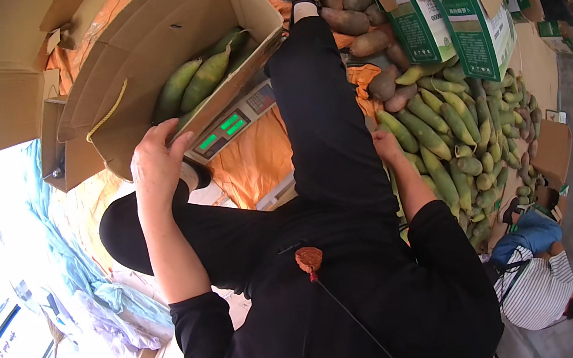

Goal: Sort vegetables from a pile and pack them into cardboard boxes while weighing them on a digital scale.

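My left hand [155, 166] grips the near edge of a brown cardboard box [152, 39] that rests on a weighing scale [229, 124] with green displays. Several long green fruits [200, 80] lie inside the box. My right hand [384, 145] reaches down beside my right leg to a large pile of green fruits [456, 137] on the ground; whether its fingers hold one is hidden. My legs in black trousers stretch forward between the scale and the pile.
Brown tubers [359, 21] lie heaped beyond my foot. Green-and-white carton boxes [451, 10] stand at the back right. Orange sheeting [254, 162] lies under the scale. Another person in a striped shirt [536, 289] crouches at the lower right. Flat cardboard stacks sit at the lower left.
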Motion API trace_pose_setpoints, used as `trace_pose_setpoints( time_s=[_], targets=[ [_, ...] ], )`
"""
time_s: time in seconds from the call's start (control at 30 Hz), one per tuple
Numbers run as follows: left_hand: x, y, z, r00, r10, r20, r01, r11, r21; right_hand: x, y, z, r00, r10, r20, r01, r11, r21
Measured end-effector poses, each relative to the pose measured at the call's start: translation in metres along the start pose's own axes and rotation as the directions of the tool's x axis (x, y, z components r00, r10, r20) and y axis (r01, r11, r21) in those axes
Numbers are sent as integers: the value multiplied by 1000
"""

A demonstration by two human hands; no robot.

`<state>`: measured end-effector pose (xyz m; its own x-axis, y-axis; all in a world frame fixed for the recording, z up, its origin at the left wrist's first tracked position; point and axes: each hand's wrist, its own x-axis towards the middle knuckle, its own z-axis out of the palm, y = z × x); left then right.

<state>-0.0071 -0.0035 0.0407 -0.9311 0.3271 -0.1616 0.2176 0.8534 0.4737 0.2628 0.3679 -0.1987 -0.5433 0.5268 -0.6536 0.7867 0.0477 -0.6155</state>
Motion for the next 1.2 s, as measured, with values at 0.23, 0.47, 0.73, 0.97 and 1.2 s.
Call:
trace_pose_setpoints(
  time_s=[0.23, 0.47, 0.73, 0.97, 1.2],
  targets=[
    [1, -6, 2, 1000, 20, 18, -19, 999, -39, 11, 46, 6, 984, 175, 35, -173, 984, -48],
    [5, -4, 8, 999, -24, 46, 28, 995, -97, -1, 92, -1, 945, 326, 19, -319, 935, -157],
    [13, -7, 15, 999, -11, 48, 15, 997, -81, -16, 115, -13, 967, 183, -176, -239, 889, -391],
    [16, -8, 17, 1000, -3, 27, 6, 995, -99, -9, 64, -26, 909, 12, -416, -249, 816, -521],
    [19, -9, 20, 1000, -3, -27, 1, 996, -95, 10, 37, -32, 909, 239, -342, -409, 678, -611]
  ],
)
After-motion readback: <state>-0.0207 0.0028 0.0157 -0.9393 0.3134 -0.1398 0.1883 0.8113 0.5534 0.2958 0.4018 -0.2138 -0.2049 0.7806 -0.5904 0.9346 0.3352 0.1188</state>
